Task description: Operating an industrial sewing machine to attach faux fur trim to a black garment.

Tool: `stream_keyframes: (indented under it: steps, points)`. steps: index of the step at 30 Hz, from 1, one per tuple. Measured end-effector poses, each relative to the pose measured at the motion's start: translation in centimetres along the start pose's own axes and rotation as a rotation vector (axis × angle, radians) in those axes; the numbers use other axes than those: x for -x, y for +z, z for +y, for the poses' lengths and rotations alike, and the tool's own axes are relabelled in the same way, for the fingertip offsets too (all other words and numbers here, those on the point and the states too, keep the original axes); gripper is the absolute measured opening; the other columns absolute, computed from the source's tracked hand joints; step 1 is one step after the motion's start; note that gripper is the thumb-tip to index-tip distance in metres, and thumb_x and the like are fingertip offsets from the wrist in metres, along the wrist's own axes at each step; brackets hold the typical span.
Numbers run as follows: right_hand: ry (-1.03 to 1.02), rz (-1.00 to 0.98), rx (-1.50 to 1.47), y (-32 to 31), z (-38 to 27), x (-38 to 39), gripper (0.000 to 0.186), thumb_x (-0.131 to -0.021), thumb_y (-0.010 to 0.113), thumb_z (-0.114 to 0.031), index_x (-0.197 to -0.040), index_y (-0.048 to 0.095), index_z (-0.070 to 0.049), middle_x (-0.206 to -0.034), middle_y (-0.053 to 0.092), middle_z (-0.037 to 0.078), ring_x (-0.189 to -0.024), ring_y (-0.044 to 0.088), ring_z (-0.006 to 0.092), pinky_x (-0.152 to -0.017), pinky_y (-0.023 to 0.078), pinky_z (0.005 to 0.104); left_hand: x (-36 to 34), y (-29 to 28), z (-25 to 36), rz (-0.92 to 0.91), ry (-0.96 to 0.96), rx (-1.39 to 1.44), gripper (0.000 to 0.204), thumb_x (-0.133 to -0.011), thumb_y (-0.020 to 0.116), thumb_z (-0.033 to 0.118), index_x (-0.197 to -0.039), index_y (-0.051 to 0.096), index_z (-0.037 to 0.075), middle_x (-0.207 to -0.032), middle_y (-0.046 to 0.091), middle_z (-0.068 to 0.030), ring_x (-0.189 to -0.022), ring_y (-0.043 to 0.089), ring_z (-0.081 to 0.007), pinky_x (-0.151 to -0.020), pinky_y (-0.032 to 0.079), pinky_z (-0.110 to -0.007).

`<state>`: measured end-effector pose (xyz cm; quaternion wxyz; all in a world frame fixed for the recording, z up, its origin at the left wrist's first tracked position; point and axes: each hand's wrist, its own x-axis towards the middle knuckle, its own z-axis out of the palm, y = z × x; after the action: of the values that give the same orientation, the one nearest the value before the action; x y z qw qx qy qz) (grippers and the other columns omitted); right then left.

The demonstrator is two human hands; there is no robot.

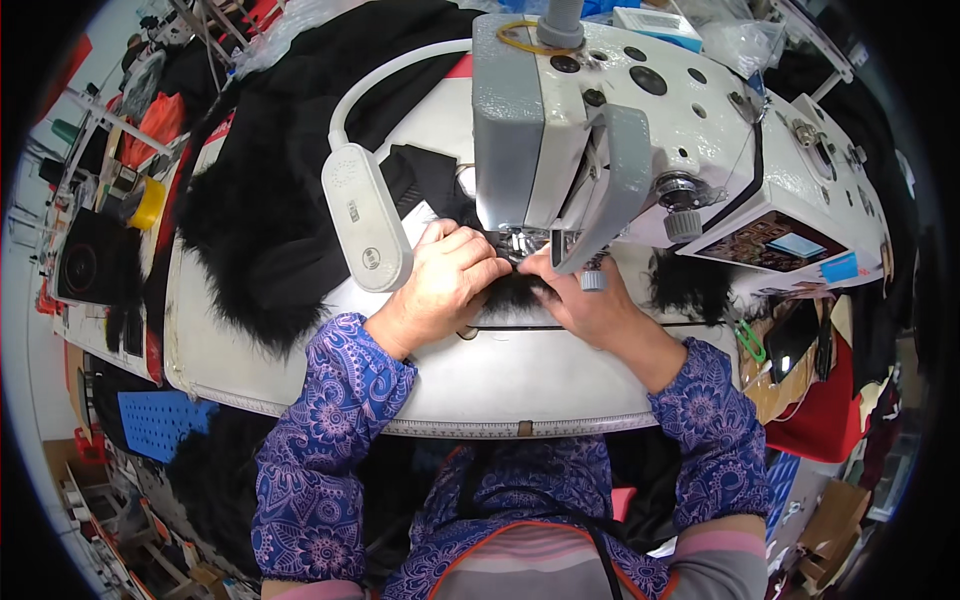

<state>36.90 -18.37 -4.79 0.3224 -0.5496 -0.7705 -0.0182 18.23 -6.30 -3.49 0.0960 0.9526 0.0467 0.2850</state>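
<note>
While at sewing machine (640,130) | black fur (515,290) under both hands' fingers (490,262)

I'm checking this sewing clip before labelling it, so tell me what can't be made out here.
Head view only:
- Needle and presser foot: hidden behind the grey-white sewing machine head and both hands.
- Small black furry fabric piece: mostly covered by the left hand and right hand; each hand's grip is unclear.
- Machine's control screen: too small to read.

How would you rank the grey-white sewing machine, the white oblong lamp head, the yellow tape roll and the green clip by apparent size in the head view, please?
Largest to smallest:
1. Grey-white sewing machine
2. White oblong lamp head
3. Yellow tape roll
4. Green clip

The tape roll lies farther off, so its rank is unsure.
</note>
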Motion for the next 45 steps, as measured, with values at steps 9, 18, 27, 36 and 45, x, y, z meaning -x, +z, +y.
stream_keyframes:
  steps: [9, 18, 27, 36, 45]
  points:
    - [-0.012, -0.093, -0.037, -1.1, 0.2, 0.5, 0.023, -0.069, 0.075, -0.007, -0.090, 0.067, -0.008, -0.100, 0.066, 0.005, -0.096, 0.065, 0.0250, -0.081, 0.052, 0.0370, 1.3, -0.4, -0.1, -0.070, 0.091, -0.038, 0.021, -0.065, 0.066, 0.010, -0.086, 0.067, 0.010, -0.095, 0.064, -0.0006, -0.087, 0.057, -0.0160, -0.078, 0.041, -0.032]
    - [-0.016, -0.077, 0.016, -1.9, -0.7, 0.0, 0.024, -0.068, 0.076, -0.008, -0.091, 0.067, -0.007, -0.101, 0.067, 0.006, -0.098, 0.065, 0.0248, -0.082, 0.053, 0.0370, 1.3, -0.3, 0.3, -0.085, 0.057, -0.070, 0.021, -0.070, 0.064, 0.013, -0.091, 0.065, 0.010, -0.095, 0.063, -0.0004, -0.085, 0.056, -0.0158, -0.073, 0.040, -0.032]
    - [-0.043, -0.073, 0.049, -1.0, -0.2, -0.4, 0.030, -0.063, 0.070, 0.002, -0.090, 0.062, -0.006, -0.088, 0.062, 0.007, -0.081, 0.063, 0.0271, -0.067, 0.050, 0.0385, -0.1, 0.5, 0.2, 0.022, 0.044, 0.003, 0.030, -0.059, 0.069, 0.006, -0.088, 0.064, 0.009, -0.082, 0.058, -0.0016, -0.076, 0.058, -0.0178, -0.069, 0.041, -0.033]
    - [0.032, -0.103, 0.081, -1.0, -0.8, -0.6, 0.030, -0.064, 0.070, -0.002, -0.091, 0.063, -0.012, -0.100, 0.062, 0.004, -0.085, 0.063, 0.0273, -0.069, 0.051, 0.0394, 0.1, -0.1, -0.5, 0.052, -0.104, 0.129, 0.027, -0.062, 0.071, 0.004, -0.087, 0.063, 0.008, -0.080, 0.059, -0.0046, -0.071, 0.061, -0.0218, -0.065, 0.044, -0.035]
    - [0.009, -0.123, -0.010, -0.4, -0.3, -0.2, 0.023, -0.067, 0.072, -0.005, -0.088, 0.063, -0.005, -0.107, 0.062, 0.007, -0.100, 0.059, 0.0293, -0.085, 0.047, 0.0420, -0.6, -0.8, -1.1, -0.032, -0.174, 0.151, 0.023, -0.065, 0.073, 0.009, -0.088, 0.068, 0.007, -0.075, 0.058, -0.0037, -0.076, 0.059, -0.0209, -0.070, 0.041, -0.034]
